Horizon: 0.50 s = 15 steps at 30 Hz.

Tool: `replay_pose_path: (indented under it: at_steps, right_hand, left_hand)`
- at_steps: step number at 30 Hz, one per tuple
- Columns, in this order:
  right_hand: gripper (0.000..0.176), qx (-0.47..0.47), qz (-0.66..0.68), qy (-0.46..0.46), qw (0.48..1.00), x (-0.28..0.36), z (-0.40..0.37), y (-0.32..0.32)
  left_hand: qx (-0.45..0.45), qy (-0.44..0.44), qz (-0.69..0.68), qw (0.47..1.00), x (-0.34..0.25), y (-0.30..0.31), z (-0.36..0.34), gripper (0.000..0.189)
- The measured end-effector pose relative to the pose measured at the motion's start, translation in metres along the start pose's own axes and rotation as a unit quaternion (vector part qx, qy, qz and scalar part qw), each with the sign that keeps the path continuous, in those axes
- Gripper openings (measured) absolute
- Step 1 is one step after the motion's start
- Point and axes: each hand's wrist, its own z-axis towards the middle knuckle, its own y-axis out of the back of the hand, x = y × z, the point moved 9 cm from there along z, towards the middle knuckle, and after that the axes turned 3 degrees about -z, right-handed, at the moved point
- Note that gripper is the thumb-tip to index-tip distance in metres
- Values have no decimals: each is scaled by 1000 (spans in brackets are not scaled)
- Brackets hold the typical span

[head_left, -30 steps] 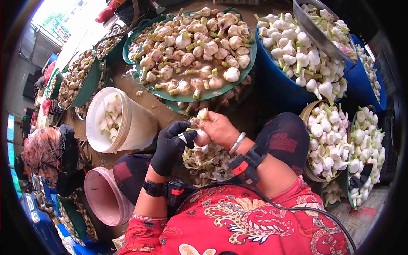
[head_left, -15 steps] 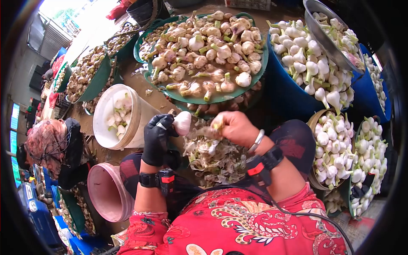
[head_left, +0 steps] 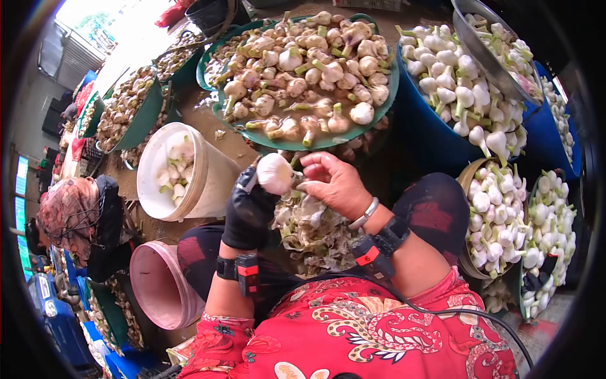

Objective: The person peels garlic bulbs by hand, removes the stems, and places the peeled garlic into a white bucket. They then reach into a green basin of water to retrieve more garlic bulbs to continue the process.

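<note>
Head view: gloved left hand (head_left: 249, 211) is holding peeled garlic bulb (head_left: 275, 174), grip closed around it, near center; bare right hand (head_left: 339, 186) is hovering at bulb's 3 o'clock, fingers partly open. Green basin (head_left: 305, 140) is sitting at 12 o'clock.

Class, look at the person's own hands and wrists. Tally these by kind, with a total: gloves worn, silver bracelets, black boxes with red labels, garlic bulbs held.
Black glove: 1
Silver bracelet: 1
Black boxes with red labels: 2
Garlic bulb held: 1
Total: 5
</note>
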Motion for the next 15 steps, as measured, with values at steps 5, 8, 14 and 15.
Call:
replay_pose_path:
  at_steps: [5, 8, 14, 15]
  right_hand:
    - [36, 23, 115, -17, 993, 17, -4, 10]
    - [32, 3, -22, 59, 998, 27, -5, 20]
    - [23, 17, -193, 156, 969, 50, -8, 18]
    - [18, 10, -212, 187, 959, 54, -9, 16]
  left_hand:
    - [-62, 374, -512, 771, 31, -33, -18, 22]
    - [-7, 317, -347, 882, 10, -25, -2, 25]
    - [47, 147, -109, 982, -6, -16, 10, 23]
    - [46, 148, -109, 982, -8, -14, 11, 23]
